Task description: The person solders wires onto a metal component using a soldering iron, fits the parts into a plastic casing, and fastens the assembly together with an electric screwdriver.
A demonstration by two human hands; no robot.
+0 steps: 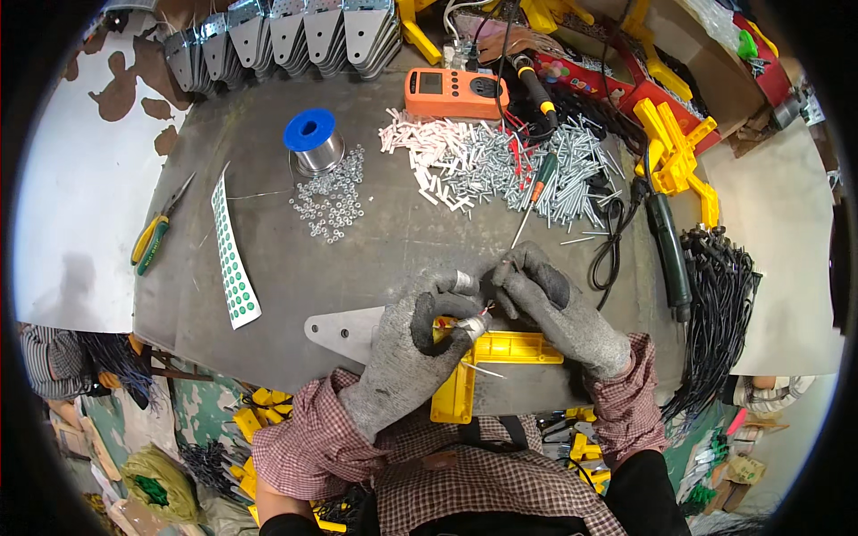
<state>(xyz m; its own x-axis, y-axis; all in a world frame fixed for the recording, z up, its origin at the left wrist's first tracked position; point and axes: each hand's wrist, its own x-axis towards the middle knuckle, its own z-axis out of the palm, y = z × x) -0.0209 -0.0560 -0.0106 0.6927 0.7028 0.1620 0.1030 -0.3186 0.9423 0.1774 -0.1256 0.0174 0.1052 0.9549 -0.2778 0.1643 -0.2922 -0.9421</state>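
Note:
Both my hands wear grey gloves. My left hand [407, 344] is closed, its thumb and forefinger, wrapped in pale tape, pinching thin stripped wires [489, 309] with a reddish strand. Just below it, against the hand, lies a yellow plastic frame part [518, 347] with a right-angled arm. A grey tapered metal plate [344, 331] reaches out left from under the same hand. To the right of the wires, my right hand [559, 308] is closed, fingertips together; what they hold, if anything, I cannot make out. A screwdriver [537, 189] points its tip toward the right hand's fingers.
A solder spool [313, 143] stands behind small nuts [331, 201]. Screws [572, 174] and pale sleeves [433, 152] lie beneath an orange meter [454, 94]. Pliers [161, 228] and a sticker strip [234, 268] are left; a soldering iron [668, 255] and black cables [719, 304] right.

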